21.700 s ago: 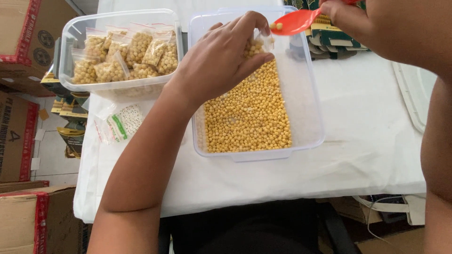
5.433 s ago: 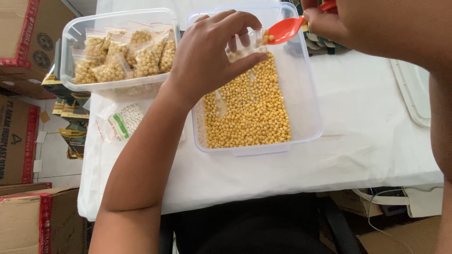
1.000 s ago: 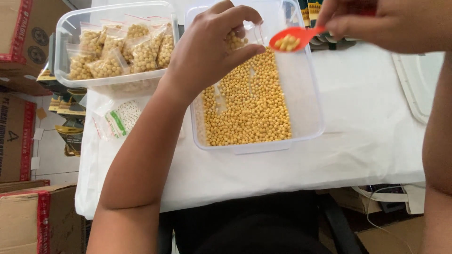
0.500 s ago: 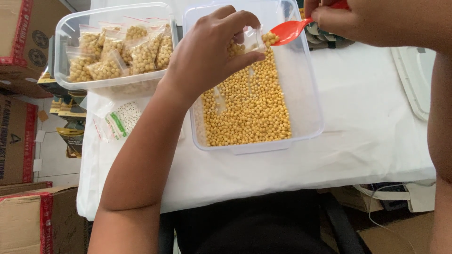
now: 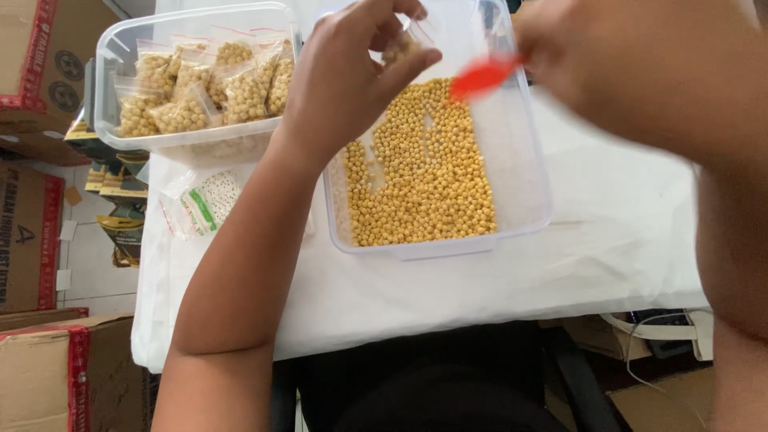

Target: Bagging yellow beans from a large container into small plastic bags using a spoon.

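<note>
Over the clear tub [image 5: 524, 192] of yellow beans [image 5: 420, 172] | our left hand [image 5: 348, 76] pinches a small clear bag [image 5: 400, 48] between fingertips | our right hand [image 5: 624, 56], blurred, grips a red spoon [image 5: 480, 78] just beside the bag | filled bags [image 5: 208, 84] sit in the second tub [image 5: 108, 88], left

Single head camera, looking steeply down, close over table [image 5: 608, 264].

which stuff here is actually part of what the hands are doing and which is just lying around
In use:
- left hand holding a small clear bag
- right hand with a red spoon
- tub of yellow beans
- tub of filled bags

Lying about:
- empty bags on the table
- cardboard boxes
- white tablecloth
</note>
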